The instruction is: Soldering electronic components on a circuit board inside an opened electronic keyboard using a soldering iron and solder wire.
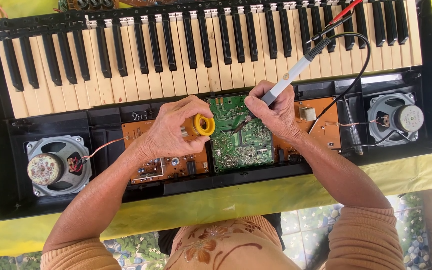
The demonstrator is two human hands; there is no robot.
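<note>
An opened electronic keyboard (6, 150) lies face down in front of me, its keys (176, 55) at the far side. My left hand (173, 127) holds a small yellow spool of solder wire (204, 124) over the green circuit board (236, 145). My right hand (273, 107) grips a grey and white soldering iron (288, 75) like a pen. Its tip (237, 131) touches the green board near the thin solder strand. The iron's black cord (361, 65) loops off to the right.
Brown circuit boards (176, 167) (321, 122) flank the green one. A round speaker (56, 167) sits at the left end of the case, another speaker (395, 118) at the right. Red and black probe leads (333, 20) cross the keys. A screwdriver (353, 132) lies by the right board. Yellow cloth (416, 175) covers the table.
</note>
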